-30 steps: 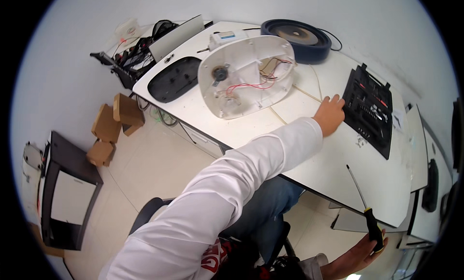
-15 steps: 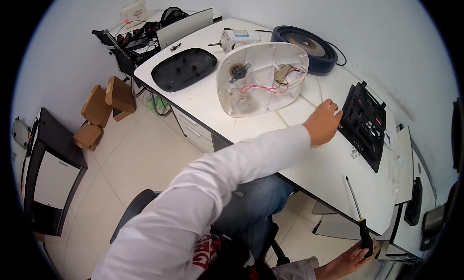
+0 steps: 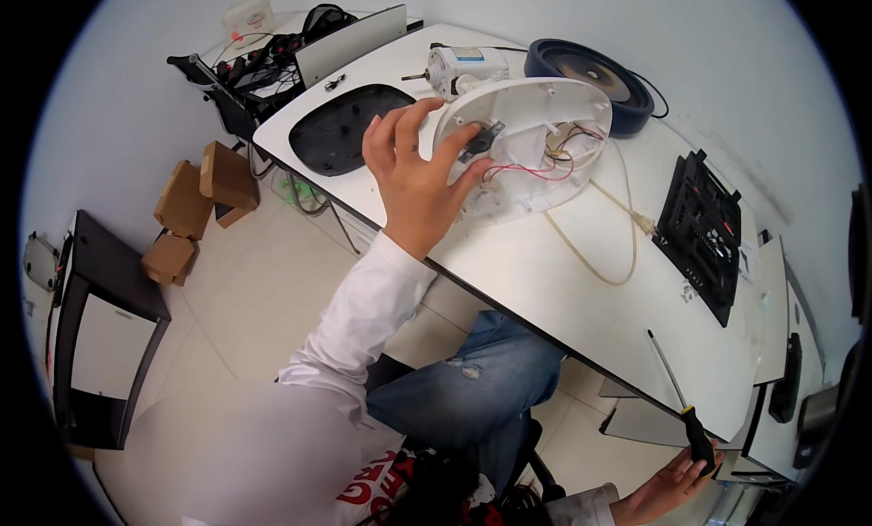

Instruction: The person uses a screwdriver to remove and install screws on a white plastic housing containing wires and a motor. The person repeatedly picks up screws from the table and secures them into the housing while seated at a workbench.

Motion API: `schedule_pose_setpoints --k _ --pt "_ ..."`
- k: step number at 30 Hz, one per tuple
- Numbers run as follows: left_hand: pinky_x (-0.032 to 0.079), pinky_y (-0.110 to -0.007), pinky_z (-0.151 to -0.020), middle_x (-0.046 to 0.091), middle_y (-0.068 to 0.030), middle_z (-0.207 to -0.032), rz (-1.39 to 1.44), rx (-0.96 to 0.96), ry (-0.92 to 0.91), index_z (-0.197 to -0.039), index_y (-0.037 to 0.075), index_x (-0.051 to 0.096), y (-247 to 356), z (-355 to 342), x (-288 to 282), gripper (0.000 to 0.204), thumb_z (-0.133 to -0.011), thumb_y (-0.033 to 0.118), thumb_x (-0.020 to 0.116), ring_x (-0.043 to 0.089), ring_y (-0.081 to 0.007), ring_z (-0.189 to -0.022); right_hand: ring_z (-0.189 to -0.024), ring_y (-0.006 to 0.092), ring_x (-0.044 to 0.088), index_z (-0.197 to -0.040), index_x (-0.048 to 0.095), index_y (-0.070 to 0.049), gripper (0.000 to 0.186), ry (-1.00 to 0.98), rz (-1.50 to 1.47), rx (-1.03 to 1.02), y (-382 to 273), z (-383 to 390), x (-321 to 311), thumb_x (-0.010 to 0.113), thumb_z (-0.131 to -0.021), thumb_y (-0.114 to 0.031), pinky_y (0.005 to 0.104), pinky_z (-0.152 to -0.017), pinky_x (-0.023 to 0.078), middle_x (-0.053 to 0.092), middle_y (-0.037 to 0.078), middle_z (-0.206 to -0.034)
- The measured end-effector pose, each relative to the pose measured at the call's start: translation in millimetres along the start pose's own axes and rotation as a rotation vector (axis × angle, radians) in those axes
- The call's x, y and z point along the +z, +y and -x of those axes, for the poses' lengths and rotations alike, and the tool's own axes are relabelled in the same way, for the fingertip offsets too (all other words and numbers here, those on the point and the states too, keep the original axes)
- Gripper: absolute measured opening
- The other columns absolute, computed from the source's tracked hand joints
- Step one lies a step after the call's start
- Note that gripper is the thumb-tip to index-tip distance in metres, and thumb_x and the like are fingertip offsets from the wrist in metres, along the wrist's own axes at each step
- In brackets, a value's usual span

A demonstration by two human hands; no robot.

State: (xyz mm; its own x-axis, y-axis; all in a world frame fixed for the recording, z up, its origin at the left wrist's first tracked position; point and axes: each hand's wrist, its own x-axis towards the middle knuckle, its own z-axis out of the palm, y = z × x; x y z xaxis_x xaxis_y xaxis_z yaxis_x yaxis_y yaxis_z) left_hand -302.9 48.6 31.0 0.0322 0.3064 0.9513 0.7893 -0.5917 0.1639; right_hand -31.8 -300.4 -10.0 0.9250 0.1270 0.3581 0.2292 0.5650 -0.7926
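A white plastic housing (image 3: 536, 108) stands on the table with its hollow side toward me, red and dark wires inside. My left hand (image 3: 413, 185) is at its left edge with the fingers spread. Thumb and index finger reach close to a dark round part with a metal bracket (image 3: 481, 142); whether they touch it I cannot tell. At the lower right, my right hand (image 3: 668, 485) holds a screwdriver (image 3: 697, 435) by its black and yellow handle, the shaft pointing up over the table edge. A black cover (image 3: 345, 131) lies left of the housing.
Behind the housing are a white motor (image 3: 468, 67) and a large round blue-rimmed part (image 3: 590, 81). An open black tool case (image 3: 699, 235) lies on the right, beside small loose screws (image 3: 688, 292). A pale cord with a plug (image 3: 644, 223) loops across the table (image 3: 545, 290).
My left hand has swung left from beside the tool case to the housing, its fingers spreading. The cord and plug are now uncovered. My right hand still holds the screwdriver.
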Motion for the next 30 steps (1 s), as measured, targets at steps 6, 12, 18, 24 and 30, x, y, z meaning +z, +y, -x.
schedule_pose_setpoints --k 6,12,18,24,30 --pt "0.027 -0.052 -0.097 0.048 -0.0037 -0.12 0.069 -0.011 -0.009 -0.089 0.019 0.066 -6 -1 10 0.035 -0.057 0.02 0.079 0.037 -0.0292 -0.115 -0.124 0.0205 0.042 -0.132 0.035 0.001 0.045 0.002 0.204 0.056 -4 5 12 0.049 -0.095 -0.02 0.0314 -0.109 0.03 0.045 0.014 -0.13" --pt "0.03 -0.051 -0.095 0.05 -0.0048 -0.117 0.126 0.096 -0.012 -0.086 0.018 0.066 -16 -6 11 0.035 -0.054 0.016 0.079 0.04 -0.0303 -0.113 -0.123 0.0179 0.042 -0.131 0.037 0.002 0.045 -0.053 0.191 0.067 -1 8 15 0.05 -0.094 -0.021 0.0285 -0.108 0.031 0.046 0.013 -0.13" --pt "0.031 -0.049 -0.093 0.051 -0.0052 -0.116 0.123 0.128 -0.006 -0.085 0.018 0.066 -17 -8 10 0.035 -0.053 0.016 0.079 0.041 -0.0304 -0.112 -0.123 0.0196 0.043 -0.131 0.037 0.003 0.046 -0.052 0.199 0.091 1 9 17 0.051 -0.093 -0.019 0.0306 -0.109 0.031 0.047 0.015 -0.128" --pt "0.031 -0.051 -0.094 0.051 -0.0053 -0.116 0.109 0.125 0.04 -0.085 0.018 0.066 -15 -4 14 0.033 -0.055 0.016 0.078 0.041 -0.0307 -0.112 -0.123 0.0204 0.043 -0.13 0.037 0.004 0.045 -0.029 0.153 0.11 4 9 16 0.051 -0.094 -0.018 0.0317 -0.109 0.03 0.047 0.016 -0.128" --pt "0.032 -0.051 -0.094 0.052 -0.0058 -0.115 0.095 0.112 0.05 -0.085 0.017 0.066 -12 -2 16 0.032 -0.056 0.015 0.078 0.041 -0.031 -0.112 -0.123 0.0209 0.042 -0.131 0.036 0.003 0.044 -0.081 0.158 0.112 7 7 11 0.049 -0.094 -0.018 0.0321 -0.11 0.03 0.046 0.016 -0.129"
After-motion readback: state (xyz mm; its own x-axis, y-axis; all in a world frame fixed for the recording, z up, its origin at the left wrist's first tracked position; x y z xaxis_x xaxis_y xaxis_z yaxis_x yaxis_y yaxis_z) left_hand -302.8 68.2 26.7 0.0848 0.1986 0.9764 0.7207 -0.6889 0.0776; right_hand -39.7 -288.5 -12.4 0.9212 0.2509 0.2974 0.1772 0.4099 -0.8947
